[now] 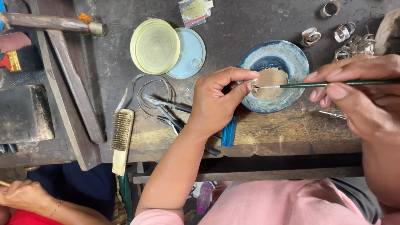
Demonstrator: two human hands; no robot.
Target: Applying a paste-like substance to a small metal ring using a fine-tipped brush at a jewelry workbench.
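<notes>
Small silver ring (255, 86): pinched between thumb and forefinger, held above the near-left rim of the bowl. Thin green-handled brush (325, 84): lies almost level, pale tip touching the ring, handle running right. Round blue ceramic bowl (291, 54): upright on the dark wooden desk (233, 33), glaze worn, tan paste pooled at its centre, directly under ring and brush tip.
</notes>
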